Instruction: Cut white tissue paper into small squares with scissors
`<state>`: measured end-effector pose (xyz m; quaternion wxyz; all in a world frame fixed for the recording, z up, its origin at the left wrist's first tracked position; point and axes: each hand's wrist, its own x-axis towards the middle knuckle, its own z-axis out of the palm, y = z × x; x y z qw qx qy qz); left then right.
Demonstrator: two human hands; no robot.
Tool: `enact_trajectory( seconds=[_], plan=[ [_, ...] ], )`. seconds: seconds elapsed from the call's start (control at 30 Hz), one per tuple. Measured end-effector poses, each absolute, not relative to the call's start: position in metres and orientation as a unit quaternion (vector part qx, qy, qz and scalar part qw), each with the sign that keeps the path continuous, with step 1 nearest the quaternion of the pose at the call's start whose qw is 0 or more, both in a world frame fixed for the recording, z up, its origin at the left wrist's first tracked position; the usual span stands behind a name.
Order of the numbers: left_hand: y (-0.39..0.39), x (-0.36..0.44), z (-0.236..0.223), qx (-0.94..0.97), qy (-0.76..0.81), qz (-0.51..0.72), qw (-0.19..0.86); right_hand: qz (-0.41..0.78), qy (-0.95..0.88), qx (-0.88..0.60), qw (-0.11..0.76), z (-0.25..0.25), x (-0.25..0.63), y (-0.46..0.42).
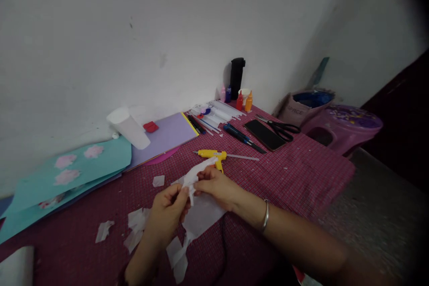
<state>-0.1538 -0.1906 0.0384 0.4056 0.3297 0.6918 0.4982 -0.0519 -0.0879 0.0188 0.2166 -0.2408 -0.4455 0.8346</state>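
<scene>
Between my two hands is a crumpled piece of white tissue paper point(194, 174), raised a little over the table. My left hand point(167, 214) pinches its lower left side between thumb and fingers. On the other side my right hand point(214, 185) grips it too, fingers curled against the paper. Below the hands lies a flat whitish sheet point(203, 216). Torn scraps of thin white paper point(136, 225) are scattered to the left and in front. Just beyond my right hand rests a yellow glue gun point(212, 154) with a glue stick in its back.
A checkered red cloth point(268, 205) covers the table. Scissors point(281, 128), a phone point(264, 135), a blue cutter point(239, 135) and paint bottles point(248, 102) lie toward the back right. Teal sheets point(110, 156) with pink flowers are at left. A pink stool point(348, 129) stands beyond the table.
</scene>
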Motion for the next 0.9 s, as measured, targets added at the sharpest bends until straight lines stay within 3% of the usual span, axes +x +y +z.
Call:
enact_trajectory(
  seconds=[0.27, 0.53, 0.9],
  plan=[
    [-0.1913, -0.1565, 0.0297, 0.236, 0.660, 0.557, 0.445, 0.829, -0.468, -0.223, 0.213, 0.0213, -0.0511, -0.0870],
    [-0.1915, -0.1523, 0.0371, 0.346, 0.678, 0.517, 0.392, 0.796, -0.554, -0.194, 0.146, 0.0245, -0.0484, -0.0921],
    [-0.1917, -0.1565, 0.0284, 0.320, 0.671, 0.549, 0.383, 0.807, -0.523, -0.216, 0.170, 0.0183, -0.0509, -0.0887]
  ],
)
